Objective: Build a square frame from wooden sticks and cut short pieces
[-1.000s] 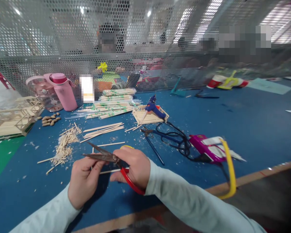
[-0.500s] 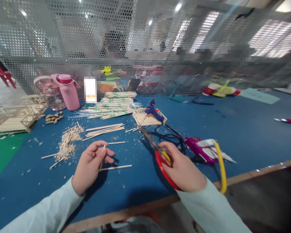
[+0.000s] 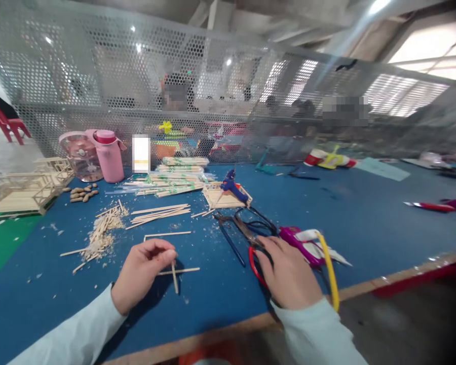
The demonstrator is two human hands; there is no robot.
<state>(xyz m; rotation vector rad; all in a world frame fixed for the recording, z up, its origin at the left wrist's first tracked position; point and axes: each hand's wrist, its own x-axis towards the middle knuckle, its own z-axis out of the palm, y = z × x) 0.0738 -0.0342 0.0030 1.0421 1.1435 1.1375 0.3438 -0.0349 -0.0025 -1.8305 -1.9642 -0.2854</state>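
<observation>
My left hand pinches a short wooden stick, which points down toward me. Beneath it, another stick lies on the blue table, and a third stick lies just beyond. My right hand rests over the red-handled scissors, its fingers spread and bent; the blades point away to the left on the table. Blue-handled pliers lie left of the scissors. Farther back, a blue glue gun sits on a small stick frame.
Loose sticks, wrapped stick bundles and a scrap pile lie left of centre. A pink bottle and stick models stand at the left. A purple glue gun is beyond my right hand.
My right hand has lowered the scissors onto the table and loosened its fingers. The stick in my left hand now points down toward me. The camera view has shifted.
</observation>
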